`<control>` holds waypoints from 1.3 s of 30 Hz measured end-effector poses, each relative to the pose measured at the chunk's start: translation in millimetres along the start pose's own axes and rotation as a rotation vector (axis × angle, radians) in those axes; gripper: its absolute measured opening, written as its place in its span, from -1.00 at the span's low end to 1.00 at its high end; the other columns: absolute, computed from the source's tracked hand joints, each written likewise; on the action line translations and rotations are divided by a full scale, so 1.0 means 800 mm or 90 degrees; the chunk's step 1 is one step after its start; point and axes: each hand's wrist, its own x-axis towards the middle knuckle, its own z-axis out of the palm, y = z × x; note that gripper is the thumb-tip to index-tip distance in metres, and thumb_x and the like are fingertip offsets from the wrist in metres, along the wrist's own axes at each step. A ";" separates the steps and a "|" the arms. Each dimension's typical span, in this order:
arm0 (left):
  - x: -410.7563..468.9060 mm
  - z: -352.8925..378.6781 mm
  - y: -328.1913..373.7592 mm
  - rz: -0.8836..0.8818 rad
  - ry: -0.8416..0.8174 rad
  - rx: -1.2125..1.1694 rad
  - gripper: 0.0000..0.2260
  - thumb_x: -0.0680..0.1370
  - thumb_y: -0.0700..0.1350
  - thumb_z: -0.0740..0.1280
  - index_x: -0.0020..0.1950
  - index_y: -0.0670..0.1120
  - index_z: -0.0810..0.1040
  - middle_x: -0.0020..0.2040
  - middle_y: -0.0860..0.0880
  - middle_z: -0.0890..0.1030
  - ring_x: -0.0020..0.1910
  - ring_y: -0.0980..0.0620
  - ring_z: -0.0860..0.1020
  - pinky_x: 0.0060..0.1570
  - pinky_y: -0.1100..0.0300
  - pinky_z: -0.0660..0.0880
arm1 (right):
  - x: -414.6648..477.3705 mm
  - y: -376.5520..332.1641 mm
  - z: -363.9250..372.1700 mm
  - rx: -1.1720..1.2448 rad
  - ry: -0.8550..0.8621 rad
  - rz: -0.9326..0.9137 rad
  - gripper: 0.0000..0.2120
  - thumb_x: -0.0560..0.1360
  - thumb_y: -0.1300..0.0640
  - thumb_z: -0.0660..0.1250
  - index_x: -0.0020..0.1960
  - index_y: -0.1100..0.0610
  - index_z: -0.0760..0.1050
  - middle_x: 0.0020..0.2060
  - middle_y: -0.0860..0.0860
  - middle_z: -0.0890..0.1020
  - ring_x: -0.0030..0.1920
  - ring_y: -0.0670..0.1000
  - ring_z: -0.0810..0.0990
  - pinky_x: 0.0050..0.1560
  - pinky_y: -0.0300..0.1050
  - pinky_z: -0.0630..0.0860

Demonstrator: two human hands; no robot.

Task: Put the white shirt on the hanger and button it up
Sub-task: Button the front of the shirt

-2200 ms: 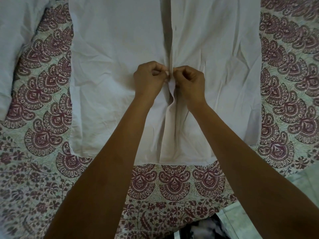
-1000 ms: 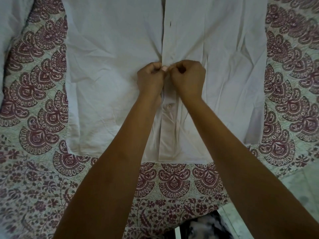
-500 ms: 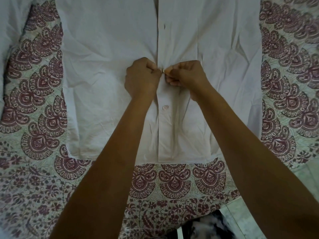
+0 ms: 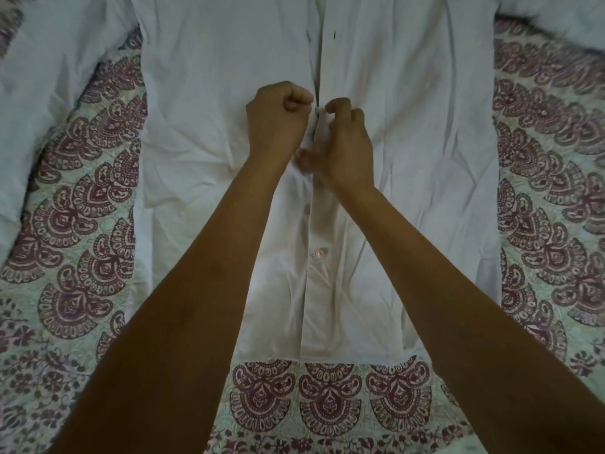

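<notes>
The white shirt (image 4: 409,158) lies flat, front up, on a patterned bedspread, its hem toward me. One pale button (image 4: 319,252) is fastened low on the placket. My left hand (image 4: 278,122) is curled tight against the left edge of the front opening and seems to pinch the fabric there. My right hand (image 4: 348,145) is just across the opening, its fingers curled round the placket strip and lifting it a little. A dark buttonhole (image 4: 334,35) shows further up. No hanger shows in the frame.
The bedspread (image 4: 82,240) with maroon paisley print lies under the shirt on all sides. The shirt's sleeves (image 4: 49,77) spread out to the upper left and upper right. A strip of pale floor (image 4: 586,388) shows at the lower right.
Both hands have moved up the placket, away from the fastened button. The left hand now sits higher than the right, and the right fingers have loosened round the strip.
</notes>
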 end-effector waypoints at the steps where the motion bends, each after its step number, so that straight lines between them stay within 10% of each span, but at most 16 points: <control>1: 0.006 0.004 -0.003 0.006 -0.005 0.035 -0.80 0.42 -0.31 0.27 -0.11 -0.11 0.66 -0.14 -0.03 0.68 -0.11 0.05 0.64 0.03 0.12 0.58 | 0.005 0.000 0.001 -0.019 0.016 0.003 -0.38 0.29 0.13 0.49 0.24 0.20 0.29 0.11 0.14 0.44 -0.08 0.09 0.53 -0.14 -0.13 0.49; 9: 0.015 0.017 -0.018 0.132 -0.024 0.205 -0.77 0.44 -0.26 0.23 -0.02 -0.11 0.64 -0.11 -0.07 0.68 -0.12 0.01 0.62 -0.03 0.17 0.54 | 0.023 0.018 -0.001 0.078 0.101 0.041 -0.82 0.43 0.25 0.27 0.02 0.22 0.53 -0.20 0.06 0.62 -0.25 -0.02 0.55 -0.25 -0.46 0.40; 16: 0.023 0.020 -0.017 0.134 -0.024 0.219 -0.84 0.45 -0.24 0.27 -0.10 -0.10 0.64 -0.13 -0.02 0.67 -0.14 0.07 0.60 -0.06 0.20 0.54 | 0.028 0.015 -0.003 0.109 0.089 0.048 -0.81 0.42 0.16 0.33 0.00 0.19 0.56 -0.23 -0.04 0.56 -0.26 -0.15 0.48 -0.27 -0.59 0.33; 25: 0.019 0.015 -0.007 0.036 -0.056 0.032 -0.92 0.43 -0.22 0.39 -0.13 -0.15 0.67 -0.22 0.02 0.66 -0.15 0.06 0.64 -0.01 0.14 0.58 | 0.040 0.018 -0.010 0.202 0.033 0.125 -0.87 0.39 0.25 0.34 -0.11 0.17 0.64 -0.23 0.05 0.68 -0.17 0.01 0.65 0.01 -0.05 0.59; 39: 0.018 0.010 -0.004 -0.024 0.019 0.102 -0.91 0.41 -0.20 0.38 -0.16 -0.13 0.67 -0.21 -0.03 0.68 -0.20 0.06 0.63 -0.07 0.19 0.59 | 0.048 0.001 0.003 -0.028 0.046 0.076 -0.86 0.44 0.06 0.31 -0.14 0.14 0.52 -0.24 0.01 0.57 -0.25 -0.05 0.50 -0.24 -0.19 0.42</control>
